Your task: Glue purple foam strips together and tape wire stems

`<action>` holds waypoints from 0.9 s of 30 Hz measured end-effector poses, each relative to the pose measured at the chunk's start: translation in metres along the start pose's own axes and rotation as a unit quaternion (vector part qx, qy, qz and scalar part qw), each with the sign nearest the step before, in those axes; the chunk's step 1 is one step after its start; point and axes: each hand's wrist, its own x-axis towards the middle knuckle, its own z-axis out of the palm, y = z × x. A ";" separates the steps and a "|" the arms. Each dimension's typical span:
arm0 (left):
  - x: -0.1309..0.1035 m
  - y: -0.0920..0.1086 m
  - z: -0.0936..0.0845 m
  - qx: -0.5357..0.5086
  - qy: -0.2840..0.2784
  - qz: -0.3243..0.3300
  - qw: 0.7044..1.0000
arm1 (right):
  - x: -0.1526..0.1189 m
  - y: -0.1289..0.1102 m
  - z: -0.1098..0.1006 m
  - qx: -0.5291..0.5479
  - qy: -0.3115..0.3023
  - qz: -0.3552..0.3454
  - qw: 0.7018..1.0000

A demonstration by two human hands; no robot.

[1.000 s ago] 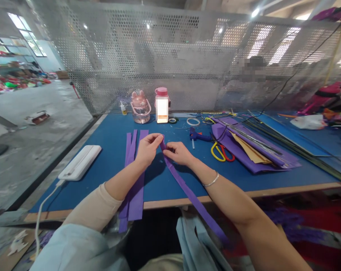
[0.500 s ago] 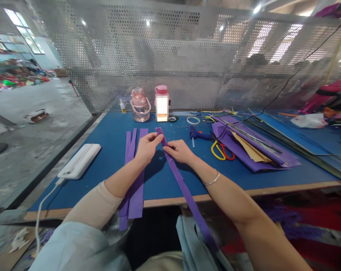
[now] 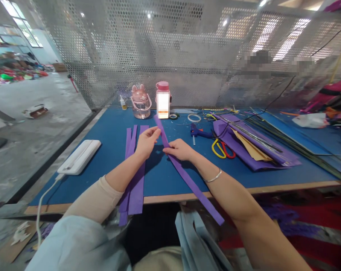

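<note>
A long purple strip (image 3: 191, 184), paper-like or cloth-like, slants from mid-table down over the front edge toward my lap. My right hand (image 3: 181, 149) pinches it between thumb and fingers, part way along its upper section. Closer to the strip's far end, my left hand (image 3: 148, 143) has thumb and fingertips closed at its left edge. The far end sticks up past both hands. Several more purple strips (image 3: 136, 195) lie flat under my left forearm, their near ends hanging over the table's edge.
Left on the blue table (image 3: 102, 126) lies a white rectangular device (image 3: 79, 157) with a cable. A pink-lidded bottle (image 3: 162, 87), clear jug (image 3: 140, 105) and tape roll (image 3: 194, 117) stand behind. Rightward are a blue glue gun (image 3: 200, 132), scissors (image 3: 223, 149) and purple sheets (image 3: 252, 160).
The strip has shifted away from me through my hands; its far end reaches farther and its near end has come up into view. My right hand keeps its pinch.
</note>
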 end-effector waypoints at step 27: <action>0.027 0.017 -0.028 -0.007 -0.111 -0.138 0.984 | 0.002 -0.008 0.028 0.214 -0.070 0.047 0.973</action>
